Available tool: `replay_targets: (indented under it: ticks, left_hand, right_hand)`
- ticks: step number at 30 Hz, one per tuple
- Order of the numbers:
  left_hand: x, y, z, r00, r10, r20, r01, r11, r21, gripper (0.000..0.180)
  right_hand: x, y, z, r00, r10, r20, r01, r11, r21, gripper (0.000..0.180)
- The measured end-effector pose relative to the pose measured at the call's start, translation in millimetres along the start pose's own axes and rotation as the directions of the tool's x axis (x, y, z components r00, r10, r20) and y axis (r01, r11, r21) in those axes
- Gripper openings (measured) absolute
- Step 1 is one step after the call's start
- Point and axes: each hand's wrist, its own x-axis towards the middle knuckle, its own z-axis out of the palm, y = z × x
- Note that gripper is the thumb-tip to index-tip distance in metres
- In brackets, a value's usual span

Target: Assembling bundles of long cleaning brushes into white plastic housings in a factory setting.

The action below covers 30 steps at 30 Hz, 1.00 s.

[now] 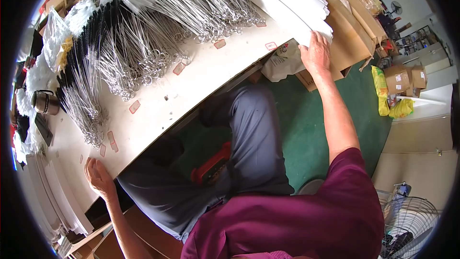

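My left hand [99, 177] rests at the near left edge of the pale table [158, 110], its fingers loosely bent on the top and nothing seen in them. At the right end of the table my right hand [316, 53] touches the near end of a stack of white sheets [292, 7]. Its thumb stands apart from the fingers, which lie over the sheets' edge. Between my hands, farther back, lie bunches of thin wire brushes [139, 52] with looped ends toward me. Some have white bristles, others black.
Several small red-marked labels [178, 68] lie along the tabletop. A metal flask [45, 102] stands at the left, near long white strips [57, 196]. Cardboard boxes [350, 29] stand beyond my right hand. A wire-caged fan [407, 225] is at lower right, and a red object [211, 163] is under the table.
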Motion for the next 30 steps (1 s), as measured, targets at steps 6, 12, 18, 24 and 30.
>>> replay_targets:
  ticks: [6, 12, 18, 24, 30]
  left_hand:
    - [-1.3, 0.0, 1.6, 0.999, 0.048, -0.004, -0.048, 0.998, 0.03, 0.026]
    - [-1.5, -3.1, 0.8, 0.999, 0.05, -0.02, -0.049, 0.999, 0.019, 0.026]
    - [-0.9, 1.3, 1.4, 0.999, 0.041, -0.011, -0.041, 0.999, -0.005, 0.025]
    - [-2.0, -2.3, 1.3, 0.999, 0.041, -0.026, -0.042, 0.998, -0.038, 0.024]
    - [-5.3, 9.8, -20.0, 0.985, -0.147, -0.094, 0.13, 0.978, -0.166, 0.02]
  right_hand:
    - [0.0, 6.8, -9.5, 0.994, 0.012, -0.106, -0.008, 0.999, 0.041, 0.057]
    - [-0.4, 2.1, -5.4, 0.993, 0.067, -0.098, -0.062, 0.997, 0.056, 0.057]
    - [8.9, 4.5, -9.0, 0.984, 0.175, -0.029, -0.165, 0.962, 0.218, 0.052]
    - [7.0, -1.0, -21.4, 0.97, 0.241, 0.041, -0.242, 0.924, 0.297, 0.041]
    - [3.1, -0.9, -8.5, 0.975, 0.219, -0.029, -0.112, 0.603, 0.79, 0.048]
